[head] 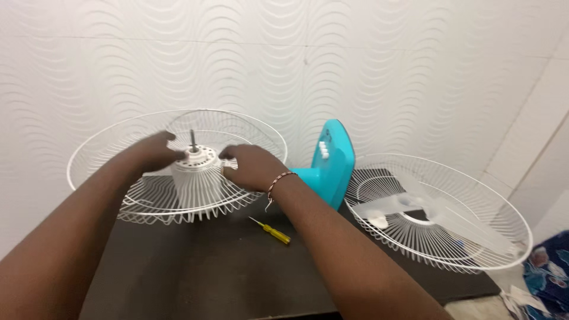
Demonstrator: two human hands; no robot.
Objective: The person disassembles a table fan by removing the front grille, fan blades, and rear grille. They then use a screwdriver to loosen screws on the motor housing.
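Observation:
A white wire fan guard sits on the white motor housing of a fan lying on a dark table, with the metal shaft sticking up through its middle. My left hand rests inside the guard at the left of the hub, fingers bent on the wires. My right hand presses on the guard at the right of the hub. The turquoise fan body lies just right of my right wrist.
A second white wire guard lies at the right with translucent fan blades in it, overhanging the table edge. A small yellow-handled screwdriver lies near my right forearm. A wavy white wall stands behind. Patterned blue cloth shows at the lower right.

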